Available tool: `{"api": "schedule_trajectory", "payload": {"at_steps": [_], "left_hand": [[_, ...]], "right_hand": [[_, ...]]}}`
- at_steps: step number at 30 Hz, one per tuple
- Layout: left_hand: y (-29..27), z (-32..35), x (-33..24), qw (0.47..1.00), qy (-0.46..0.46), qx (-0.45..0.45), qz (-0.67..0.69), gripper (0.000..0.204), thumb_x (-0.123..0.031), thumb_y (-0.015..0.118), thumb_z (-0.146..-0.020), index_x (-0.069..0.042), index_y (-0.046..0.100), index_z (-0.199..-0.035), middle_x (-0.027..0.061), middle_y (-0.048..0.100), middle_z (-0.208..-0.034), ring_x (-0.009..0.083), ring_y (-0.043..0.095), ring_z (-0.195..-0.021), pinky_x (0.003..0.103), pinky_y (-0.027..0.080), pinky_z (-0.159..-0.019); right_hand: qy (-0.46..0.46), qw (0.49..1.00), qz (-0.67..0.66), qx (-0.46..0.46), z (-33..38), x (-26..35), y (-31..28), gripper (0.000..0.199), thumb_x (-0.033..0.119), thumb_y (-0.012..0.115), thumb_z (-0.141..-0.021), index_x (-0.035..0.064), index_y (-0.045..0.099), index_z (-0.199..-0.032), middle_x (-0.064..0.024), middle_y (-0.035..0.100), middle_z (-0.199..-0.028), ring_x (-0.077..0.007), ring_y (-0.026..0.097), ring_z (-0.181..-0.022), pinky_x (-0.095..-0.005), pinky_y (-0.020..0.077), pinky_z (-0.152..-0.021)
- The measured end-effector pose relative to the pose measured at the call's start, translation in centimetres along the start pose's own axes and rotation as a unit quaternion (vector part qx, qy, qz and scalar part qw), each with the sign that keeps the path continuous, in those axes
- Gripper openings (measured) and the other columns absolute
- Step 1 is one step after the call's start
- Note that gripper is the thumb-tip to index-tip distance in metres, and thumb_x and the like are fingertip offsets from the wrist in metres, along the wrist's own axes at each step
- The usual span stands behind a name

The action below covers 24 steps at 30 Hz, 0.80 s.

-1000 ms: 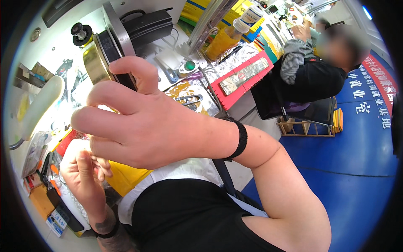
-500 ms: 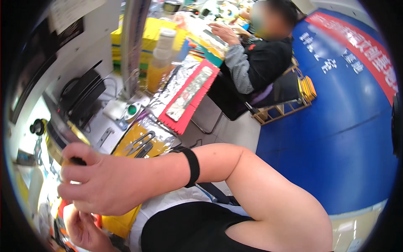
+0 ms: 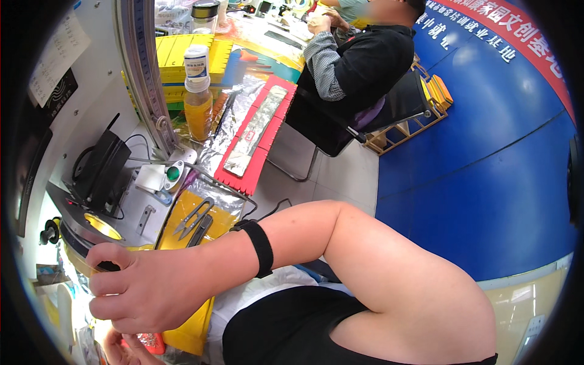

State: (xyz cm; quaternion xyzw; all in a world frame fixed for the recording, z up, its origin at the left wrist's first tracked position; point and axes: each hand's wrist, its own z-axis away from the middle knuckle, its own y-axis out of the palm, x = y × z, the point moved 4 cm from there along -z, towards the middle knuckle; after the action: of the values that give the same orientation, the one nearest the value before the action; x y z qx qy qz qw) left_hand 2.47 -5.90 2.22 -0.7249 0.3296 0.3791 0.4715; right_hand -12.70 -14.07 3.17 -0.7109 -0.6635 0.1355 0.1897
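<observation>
My right hand (image 3: 146, 283) is raised at the left, with a black band (image 3: 261, 246) on its wrist. Its fingers are curled, and the thumb and forefinger form a ring with something dark behind it. What it grips is hidden. Below it my left hand (image 3: 125, 348) is partly covered, its visible fingers bent close together; anything they hold is hidden. Beside these fingers lies a red piece with silvery specks (image 3: 152, 342). Yellow material (image 3: 190, 331) spreads under the hands. Thread snips (image 3: 194, 218) and a second dark tool (image 3: 201, 231) lie on the yellow mat beyond my right wrist.
A lit round magnifier lamp (image 3: 103, 226) stands at the left, near a metal upright (image 3: 143, 79). Beyond are a bottle of amber liquid (image 3: 199, 115) and a red board with a silver strip (image 3: 261, 134). A co-worker (image 3: 371, 67) sits at the far bench.
The view has shifted, and the bench and co-worker appear farther left. My right hand sits slightly lower in the picture. More of the red speckled piece shows beside my left hand.
</observation>
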Motion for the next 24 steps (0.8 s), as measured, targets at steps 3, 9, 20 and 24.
{"api": "schedule_trajectory", "payload": {"at_steps": [3, 9, 20, 24], "left_hand": [[-0.3, 0.0, -1.4, 0.996, 0.014, -0.046, -0.072, 0.013, -0.003, 0.068, -0.091, 0.009, 0.063, -0.095, 0.0170, 0.065, -0.087, 0.0231, 0.063, -0.079, 0.032, 0.051, -0.072], [-1.7, -0.4, -0.1, 0.978, 0.110, -0.096, -0.146, 0.013, -0.007, 0.069, -0.090, 0.005, 0.065, -0.091, 0.0155, 0.063, -0.080, 0.0261, 0.059, -0.068, 0.036, 0.049, -0.068], [-0.6, -1.3, 4.3, 0.975, 0.159, -0.140, -0.073, 0.010, 0.011, 0.060, -0.086, 0.007, 0.061, -0.095, 0.0234, 0.047, -0.126, 0.0292, 0.053, -0.113, 0.037, 0.047, -0.093], [-1.3, -1.2, 4.8, 0.965, 0.187, -0.122, -0.135, 0.010, 0.009, 0.060, -0.088, 0.005, 0.063, -0.096, 0.0226, 0.047, -0.127, 0.0306, 0.050, -0.119, 0.039, 0.045, -0.098]], "right_hand": [[0.007, 1.000, 0.016, -0.020, 0.1, 0.1, 0.2, 0.015, 0.022, 0.063, -0.069, 0.0082, 0.058, -0.064, -0.0073, 0.051, -0.088, -0.0284, 0.048, -0.089, -0.0585, 0.0305, -0.094], [0.093, 0.991, 0.095, -0.035, -0.2, -1.5, -4.1, 0.035, 0.027, 0.073, -0.061, 0.0051, 0.061, -0.085, -0.0146, 0.051, -0.105, -0.0384, 0.046, -0.109, -0.0623, 0.0251, -0.101], [0.457, 0.843, 0.282, -0.034, 4.9, -16.4, -21.2, 0.032, 0.016, 0.067, -0.089, -0.0052, 0.057, -0.110, -0.0155, 0.059, -0.106, -0.0244, 0.056, -0.088, -0.0326, 0.0456, -0.075], [0.274, 0.856, -0.234, -0.371, 3.8, -11.9, -23.9, 0.034, 0.027, 0.064, -0.095, 0.0038, 0.056, -0.119, -0.0136, 0.061, -0.106, -0.0173, 0.061, -0.090, -0.0280, 0.0498, -0.073]]}}
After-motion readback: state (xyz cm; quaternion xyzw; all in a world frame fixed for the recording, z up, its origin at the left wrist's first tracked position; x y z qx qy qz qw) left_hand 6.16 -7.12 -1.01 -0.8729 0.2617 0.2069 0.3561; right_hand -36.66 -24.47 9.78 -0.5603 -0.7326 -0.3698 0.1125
